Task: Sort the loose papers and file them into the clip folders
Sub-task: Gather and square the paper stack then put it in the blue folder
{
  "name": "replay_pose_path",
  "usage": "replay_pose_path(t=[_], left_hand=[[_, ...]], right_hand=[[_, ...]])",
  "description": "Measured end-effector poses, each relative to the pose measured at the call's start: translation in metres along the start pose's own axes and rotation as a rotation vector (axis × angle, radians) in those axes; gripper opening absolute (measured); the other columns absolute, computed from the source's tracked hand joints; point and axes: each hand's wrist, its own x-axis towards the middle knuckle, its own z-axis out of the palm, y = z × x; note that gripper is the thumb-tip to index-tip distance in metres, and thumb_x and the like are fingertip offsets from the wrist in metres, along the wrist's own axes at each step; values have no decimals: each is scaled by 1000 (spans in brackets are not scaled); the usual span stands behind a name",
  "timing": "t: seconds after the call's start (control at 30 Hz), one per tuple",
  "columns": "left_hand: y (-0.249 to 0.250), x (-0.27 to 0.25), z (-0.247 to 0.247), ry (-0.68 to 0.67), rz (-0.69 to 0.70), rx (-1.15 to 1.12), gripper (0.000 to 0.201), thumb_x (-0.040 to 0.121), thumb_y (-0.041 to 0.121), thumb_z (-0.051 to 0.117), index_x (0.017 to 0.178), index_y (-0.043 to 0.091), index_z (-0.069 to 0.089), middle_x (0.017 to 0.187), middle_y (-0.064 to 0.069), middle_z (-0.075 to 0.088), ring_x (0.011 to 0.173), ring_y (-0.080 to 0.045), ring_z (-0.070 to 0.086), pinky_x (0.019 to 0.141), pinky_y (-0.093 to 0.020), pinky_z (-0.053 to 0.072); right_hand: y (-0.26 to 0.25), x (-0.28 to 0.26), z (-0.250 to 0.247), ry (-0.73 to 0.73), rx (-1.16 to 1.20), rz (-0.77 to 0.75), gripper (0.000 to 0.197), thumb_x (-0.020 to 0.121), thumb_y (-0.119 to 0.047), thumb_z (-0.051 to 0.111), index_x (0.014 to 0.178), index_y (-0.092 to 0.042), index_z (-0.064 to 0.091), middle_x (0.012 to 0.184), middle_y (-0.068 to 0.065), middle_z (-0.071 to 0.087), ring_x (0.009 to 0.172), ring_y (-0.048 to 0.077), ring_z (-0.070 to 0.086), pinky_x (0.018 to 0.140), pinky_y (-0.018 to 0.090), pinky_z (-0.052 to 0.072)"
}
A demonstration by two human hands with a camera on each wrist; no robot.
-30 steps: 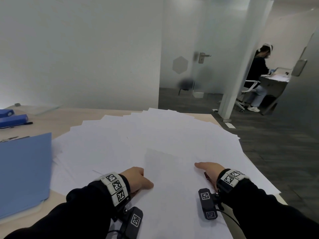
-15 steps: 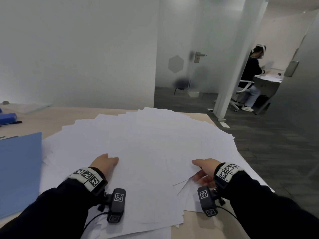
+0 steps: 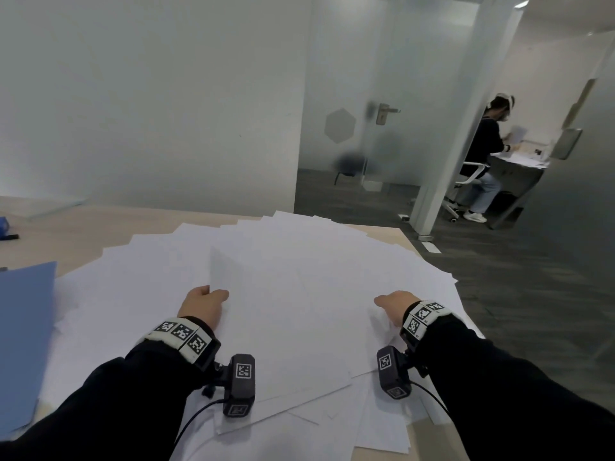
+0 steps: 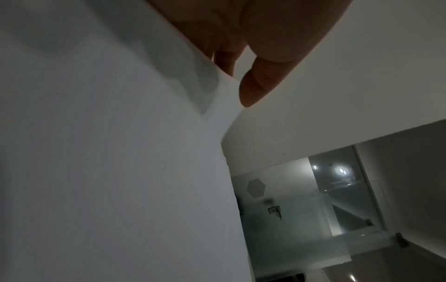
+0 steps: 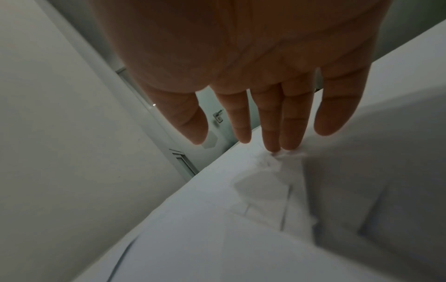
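Note:
Loose white papers [image 3: 332, 261] lie fanned over the pale wood table [image 3: 83, 234]. My left hand [image 3: 203, 304] pinches the left edge of one sheet [image 3: 226, 271] and holds that edge raised off the pile. In the left wrist view the thumb [image 4: 253, 89] lies on the front of this sheet [image 4: 120, 171] and the fingers show as shadows behind it. My right hand [image 3: 392, 302] is at the right side of the pile with straight fingers [image 5: 277, 133], their tips touching the papers [image 5: 241, 229]. A blue clip folder [image 3: 23, 327] lies shut at the left.
A blue object [image 3: 3, 224] sits at the table's far left edge. The table ends just right of the papers, with dark carpet [image 3: 499, 294] beyond. A person [image 3: 486, 154] sits at another desk at the back right, past a frosted glass door [image 3: 352, 111].
My left hand slid left off the top sheet, then moved forward and pinched a sheet's edge, lifting it. My right hand stayed at the pile's right side.

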Motion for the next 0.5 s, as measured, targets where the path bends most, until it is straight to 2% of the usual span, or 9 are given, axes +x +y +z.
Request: replay_pose_path(t=[0.07, 0.13, 0.2, 0.23, 0.27, 0.37, 0.43, 0.5], left_hand=[[0, 2, 7, -36, -10, -12, 56, 92, 22, 62, 142, 3, 45, 134, -11, 54, 126, -32, 50, 101, -35, 37], [-1, 4, 13, -65, -17, -50, 56, 85, 25, 67, 135, 5, 52, 123, -10, 61, 112, -31, 57, 100, -37, 43], [2, 0, 19, -101, -15, -64, 50, 83, 24, 68, 128, 6, 56, 112, -7, 62, 105, -30, 59, 100, -41, 46], [3, -2, 22, -105, -16, -64, 46, 85, 22, 67, 128, 7, 55, 109, -6, 62, 104, -30, 59, 101, -42, 46], [3, -1, 25, -108, -22, -79, 43, 87, 20, 66, 126, 7, 55, 104, -4, 62, 101, -29, 60, 99, -42, 47], [5, -7, 33, -144, -17, -109, 28, 90, 15, 64, 116, 10, 55, 88, 3, 57, 79, -17, 58, 83, -34, 45], [5, -8, 38, -160, -39, -126, 28, 89, 13, 64, 115, 6, 57, 91, -3, 62, 80, -21, 61, 80, -35, 48], [5, -10, 44, -170, -51, -130, 29, 87, 11, 65, 115, 5, 57, 93, -6, 64, 86, -28, 63, 77, -34, 50]], right_hand=[[-5, 2, 2, -43, -43, -12, 35, 95, -41, 45, 101, -8, 57, 101, 13, 60, 95, 30, 59, 83, 30, 40], [-5, 8, 6, -38, -49, -32, 44, 92, -44, 49, 118, -9, 57, 117, 14, 60, 106, 32, 61, 91, 31, 43], [0, 16, 9, -15, 38, -10, 66, 85, -48, 57, 138, -9, 46, 130, 13, 57, 110, 33, 62, 99, 37, 45], [2, 19, 8, -15, 64, 4, 74, 82, -49, 59, 141, -9, 42, 131, 14, 57, 110, 34, 62, 99, 40, 46], [3, 21, 9, -11, 66, 13, 74, 81, -50, 59, 141, -10, 43, 131, 14, 57, 109, 34, 62, 96, 39, 47], [-3, 10, 11, 24, -113, -38, 47, 89, -47, 50, 118, -11, 60, 124, 12, 62, 110, 31, 59, 86, 33, 43], [-8, 3, 19, -6, -242, -106, 46, 91, -45, 42, 119, -12, 59, 126, 11, 60, 115, 30, 56, 92, 34, 43], [-12, -3, 25, -68, -266, -101, 52, 82, -53, 41, 109, -12, 60, 122, 13, 62, 112, 30, 58, 92, 35, 43]])
